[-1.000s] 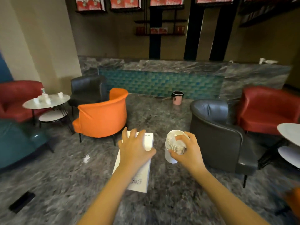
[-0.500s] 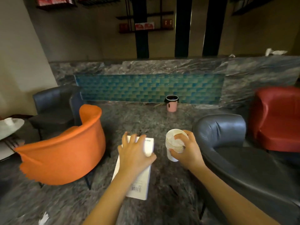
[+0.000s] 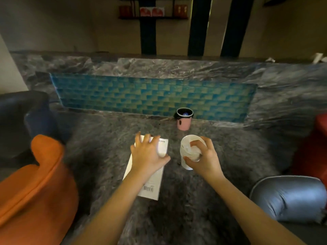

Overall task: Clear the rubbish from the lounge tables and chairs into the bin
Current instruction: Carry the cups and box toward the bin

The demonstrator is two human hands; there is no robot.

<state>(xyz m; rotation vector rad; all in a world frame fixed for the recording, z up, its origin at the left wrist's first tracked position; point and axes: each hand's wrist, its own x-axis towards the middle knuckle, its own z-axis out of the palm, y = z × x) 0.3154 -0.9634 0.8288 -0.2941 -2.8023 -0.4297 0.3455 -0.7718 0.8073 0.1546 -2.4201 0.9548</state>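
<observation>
Rubbish is mid-carry, we judge: our left hand [image 3: 149, 153] fingers clasp a white box [image 3: 152, 184], right hand [image 3: 206, 159] fingers pinch stacked paper cups [image 3: 186, 152]. Next we reach the pink bin [image 3: 184, 122] on the floor [image 3: 106, 138] ahead, dropping both.

Grey veined stone floor [image 3: 109, 138] across lower view, partly blurred. Behind it, long low counter [image 3: 159, 66] of same grey stone, running left to right. In counter front, sunken panel of blue-green tiles [image 3: 141, 96], small bricks in rows. Above counter, beige wall [image 3: 70, 23], dim. Three dark vertical columns [image 3: 199, 29] rise behind counter, from middle toward right. Dark wall shelf [image 3: 168, 17] near top edge, crossing leftmost column. On shelf, red boxes [image 3: 152, 11], some with pale pattern; print too small to read.
</observation>
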